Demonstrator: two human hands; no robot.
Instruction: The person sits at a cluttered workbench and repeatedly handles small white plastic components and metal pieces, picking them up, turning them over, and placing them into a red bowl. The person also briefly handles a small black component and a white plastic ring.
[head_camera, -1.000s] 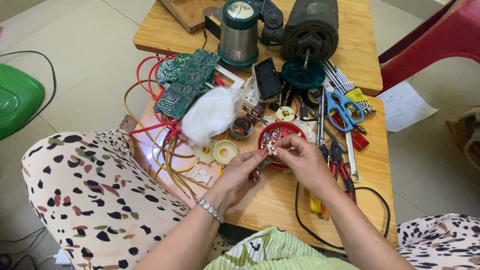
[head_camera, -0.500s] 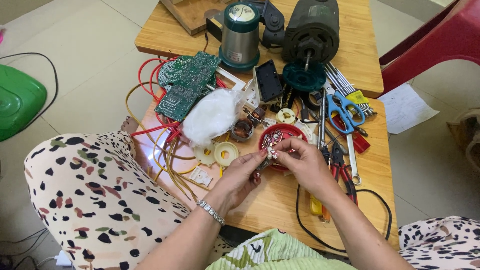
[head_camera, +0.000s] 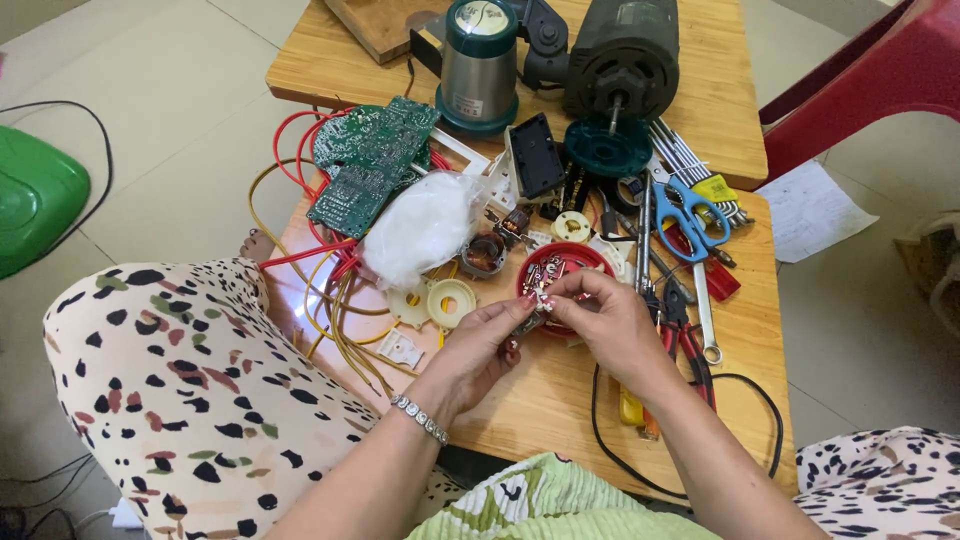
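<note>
Head view: left hand (head_camera: 480, 345) and right hand (head_camera: 605, 320) meet, fingers pinched on a small metal part (head_camera: 533, 318) above the red dish (head_camera: 590, 258).

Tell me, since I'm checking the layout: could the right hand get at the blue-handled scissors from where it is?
Probably yes: the scissors lie uncovered on the table just beyond the right hand, though both hands are busy pinching a small part.

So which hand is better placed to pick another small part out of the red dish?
Probably the right hand: it sits directly over the red dish, while the left hand grips the small metal part.
</note>
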